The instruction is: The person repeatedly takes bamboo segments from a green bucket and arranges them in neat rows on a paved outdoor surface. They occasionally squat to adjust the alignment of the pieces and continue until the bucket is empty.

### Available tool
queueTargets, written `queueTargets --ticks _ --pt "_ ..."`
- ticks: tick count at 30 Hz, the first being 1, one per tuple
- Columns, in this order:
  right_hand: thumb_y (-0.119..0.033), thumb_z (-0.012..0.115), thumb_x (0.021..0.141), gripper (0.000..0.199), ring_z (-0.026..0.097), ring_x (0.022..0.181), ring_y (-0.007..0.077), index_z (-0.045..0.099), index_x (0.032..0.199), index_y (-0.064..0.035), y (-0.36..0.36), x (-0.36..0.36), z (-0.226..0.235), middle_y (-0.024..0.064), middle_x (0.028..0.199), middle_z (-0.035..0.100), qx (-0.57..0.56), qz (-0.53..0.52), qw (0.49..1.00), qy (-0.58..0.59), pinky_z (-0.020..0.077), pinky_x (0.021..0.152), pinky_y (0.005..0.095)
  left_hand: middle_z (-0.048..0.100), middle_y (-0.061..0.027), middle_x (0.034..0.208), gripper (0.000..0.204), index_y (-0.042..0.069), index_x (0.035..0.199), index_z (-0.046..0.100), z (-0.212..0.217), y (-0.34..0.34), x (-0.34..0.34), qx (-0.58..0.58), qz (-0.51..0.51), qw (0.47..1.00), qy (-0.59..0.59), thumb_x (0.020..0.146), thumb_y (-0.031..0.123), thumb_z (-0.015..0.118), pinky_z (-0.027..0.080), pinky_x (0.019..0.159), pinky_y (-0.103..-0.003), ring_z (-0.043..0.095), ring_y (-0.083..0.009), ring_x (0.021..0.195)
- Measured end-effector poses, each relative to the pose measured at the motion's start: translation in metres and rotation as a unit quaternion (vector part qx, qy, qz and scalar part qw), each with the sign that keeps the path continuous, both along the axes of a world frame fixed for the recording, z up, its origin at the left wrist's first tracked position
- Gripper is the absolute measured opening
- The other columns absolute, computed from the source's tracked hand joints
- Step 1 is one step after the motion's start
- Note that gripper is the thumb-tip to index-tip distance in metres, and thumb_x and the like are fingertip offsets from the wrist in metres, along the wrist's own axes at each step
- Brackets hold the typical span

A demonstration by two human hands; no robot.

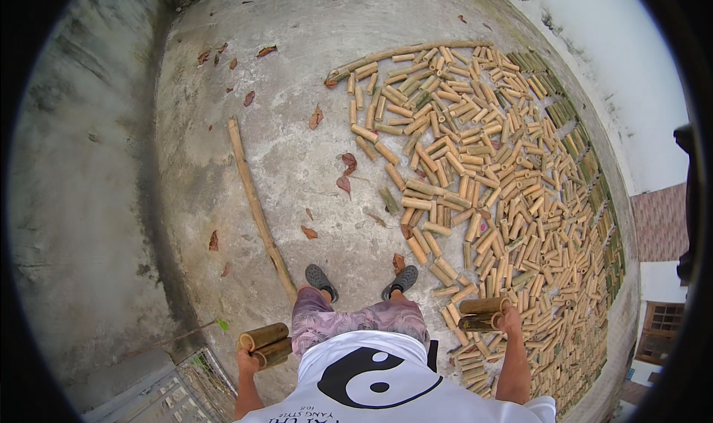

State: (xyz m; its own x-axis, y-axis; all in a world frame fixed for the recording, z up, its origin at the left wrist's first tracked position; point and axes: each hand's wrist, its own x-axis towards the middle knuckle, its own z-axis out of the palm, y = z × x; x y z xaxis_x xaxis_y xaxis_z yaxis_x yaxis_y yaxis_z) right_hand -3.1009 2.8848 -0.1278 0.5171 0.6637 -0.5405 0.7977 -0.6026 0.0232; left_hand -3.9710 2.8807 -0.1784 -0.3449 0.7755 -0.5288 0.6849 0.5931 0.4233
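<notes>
I stand on a concrete roof and look down past my white shirt and patterned shorts to my grey shoes. My left hand (247,362) grips two short bamboo tube pieces (265,344) held side by side at my left hip. My right hand (511,322) grips another pair of bamboo tube pieces (483,313) at my right hip. A wide layer of several cut bamboo pieces (483,178) lies spread on the concrete in front of me and to my right, reaching past my right foot.
A long bamboo pole (256,207) lies on the concrete from the far left toward my left foot. Dry leaves (346,172) are scattered about. A low wall (82,200) runs along the left, and the roof edge (609,163) curves along the right.
</notes>
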Motion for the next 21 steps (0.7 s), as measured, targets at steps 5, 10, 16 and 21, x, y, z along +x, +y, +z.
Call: queueTargets --ticks 5,10,16,21 --pt "0.0 0.059 0.074 0.023 0.065 0.088 0.0436 0.063 0.097 0.0029 0.163 -0.057 0.017 0.0279 0.09 0.064 0.02 -0.054 0.998 -0.01 0.0504 0.072 0.0481 0.073 -0.0228 0.101 0.037 -0.002 0.107 0.071 -0.059 0.011 -0.03 -0.142 0.066 0.987 -0.042 0.073 -0.008 0.058 0.054 0.085 -0.039 0.07 -0.0339 0.099" --pt "0.0 0.057 0.081 0.03 0.064 0.088 0.0434 0.059 0.111 0.0013 0.243 -0.142 0.048 0.0286 0.094 0.066 0.059 0.06 0.995 0.048 0.0493 0.075 0.0501 0.069 -0.0283 0.099 0.035 0.0 0.106 0.071 -0.074 0.06 -0.067 -0.095 0.055 0.991 -0.078 0.075 -0.007 0.059 0.053 0.083 -0.042 0.068 -0.0403 0.096" --pt "-0.01 0.061 0.083 0.026 0.063 0.097 0.0475 0.058 0.108 -0.0026 0.265 -0.216 0.026 0.0286 0.099 0.067 -0.011 -0.008 0.996 0.091 0.0502 0.081 0.0501 0.064 -0.031 0.115 0.035 0.0 0.112 0.071 -0.054 0.179 -0.128 -0.067 0.056 0.996 -0.008 0.078 -0.005 0.063 0.051 0.092 -0.044 0.063 -0.0442 0.104" --pt "-0.013 0.063 0.081 0.028 0.064 0.098 0.0442 0.059 0.107 -0.003 0.288 -0.222 -0.002 0.0272 0.101 0.067 -0.133 0.075 0.983 0.098 0.0504 0.081 0.0493 0.061 -0.0314 0.115 0.037 -0.001 0.11 0.07 -0.006 0.251 -0.138 0.053 0.03 0.994 0.087 0.074 -0.006 0.063 0.048 0.098 -0.046 0.059 -0.046 0.111"
